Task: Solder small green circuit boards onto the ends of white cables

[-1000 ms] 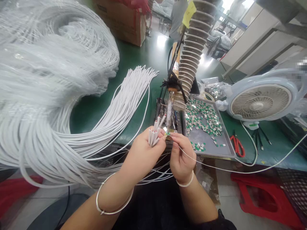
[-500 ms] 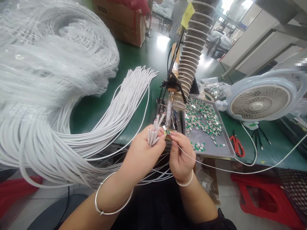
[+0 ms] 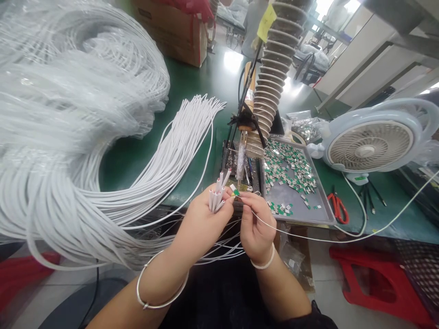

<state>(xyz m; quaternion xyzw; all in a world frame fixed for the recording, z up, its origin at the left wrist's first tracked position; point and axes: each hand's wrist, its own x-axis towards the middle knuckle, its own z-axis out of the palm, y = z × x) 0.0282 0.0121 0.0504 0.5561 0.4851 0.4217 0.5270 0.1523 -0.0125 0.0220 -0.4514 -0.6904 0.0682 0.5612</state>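
Observation:
My left hand (image 3: 202,219) is closed around several short white cable ends (image 3: 216,196) with reddish tips. At its thumb and fingertips sits a small green-and-silver connector board (image 3: 235,190), just beside the tip of the upright soldering iron (image 3: 242,160). My right hand (image 3: 259,224) is closed, pinching a thin pale solder wire (image 3: 291,236) that runs off to the right. Its fingertips are close to the connector board. Whether the board touches the iron's tip, I cannot tell.
White cables (image 3: 185,137) lie in a large bundle at left, partly under plastic wrap. A grey tray (image 3: 308,218) of small connector boards stands at right, near red-handled cutters (image 3: 339,208) and a fan (image 3: 372,148). A ribbed hose (image 3: 274,87) hangs behind the iron.
Both hands have drawn slightly left and down from the iron's tip. The connector board has turned, so its silver and green faces show more. The solder wire shifted with my right hand.

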